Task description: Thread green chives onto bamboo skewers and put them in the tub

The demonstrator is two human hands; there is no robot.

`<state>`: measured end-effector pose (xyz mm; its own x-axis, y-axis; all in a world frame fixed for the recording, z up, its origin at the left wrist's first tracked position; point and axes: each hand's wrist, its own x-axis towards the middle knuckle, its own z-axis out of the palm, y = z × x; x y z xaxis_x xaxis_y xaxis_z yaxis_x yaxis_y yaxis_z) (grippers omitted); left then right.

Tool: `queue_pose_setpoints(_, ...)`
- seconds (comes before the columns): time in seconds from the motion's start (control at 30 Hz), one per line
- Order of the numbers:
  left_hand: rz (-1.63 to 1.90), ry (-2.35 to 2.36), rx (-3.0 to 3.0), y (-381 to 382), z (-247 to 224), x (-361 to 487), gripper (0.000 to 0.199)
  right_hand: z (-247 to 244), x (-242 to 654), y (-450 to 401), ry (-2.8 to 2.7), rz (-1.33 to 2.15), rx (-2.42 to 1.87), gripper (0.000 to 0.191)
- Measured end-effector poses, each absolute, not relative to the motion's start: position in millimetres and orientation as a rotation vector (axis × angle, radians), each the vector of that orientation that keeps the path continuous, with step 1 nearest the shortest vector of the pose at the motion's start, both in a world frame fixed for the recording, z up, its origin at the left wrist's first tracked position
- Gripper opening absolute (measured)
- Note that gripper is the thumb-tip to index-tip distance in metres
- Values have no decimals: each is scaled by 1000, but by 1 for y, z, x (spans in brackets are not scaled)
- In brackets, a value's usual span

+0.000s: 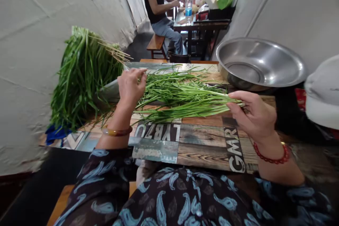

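Long thin green stalks lie across the patterned table, their pale ends pointing right. My right hand, with a red bead bracelet, pinches the pale ends of a bunch between thumb and fingers. Above the left part of the stalks is my left hand, its fingers curled and thumb near the fingertips; whatever it may hold is too small to name. At the far left a large heap of leafy greens hangs over the table's edge.
A wide steel basin stands at the back right, with a white cap beside it. Blue cloth lies under the heap. Beyond, a person sits at another table holding a bottle and bags.
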<state>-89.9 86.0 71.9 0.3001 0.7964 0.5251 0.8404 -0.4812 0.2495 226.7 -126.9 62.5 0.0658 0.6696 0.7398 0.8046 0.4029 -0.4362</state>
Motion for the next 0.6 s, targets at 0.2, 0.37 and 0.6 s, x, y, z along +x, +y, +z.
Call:
queue_pose_setpoints(0.2, -933, -523, -3498, 37, 114, -7, 48, 93, 217, -126, -1933, -304, -1217, 22)
queue_pose_setpoints(0.37, -569, -133, -3944, 17, 119, 31, 29, 107, 213, -131, -1881, -228, -1295, 20)
queue_pose_setpoints(0.6, -497, -443, -4021, 39, 122, 15, 21, 108, 218, -119, -1627, -189, -1362, 21)
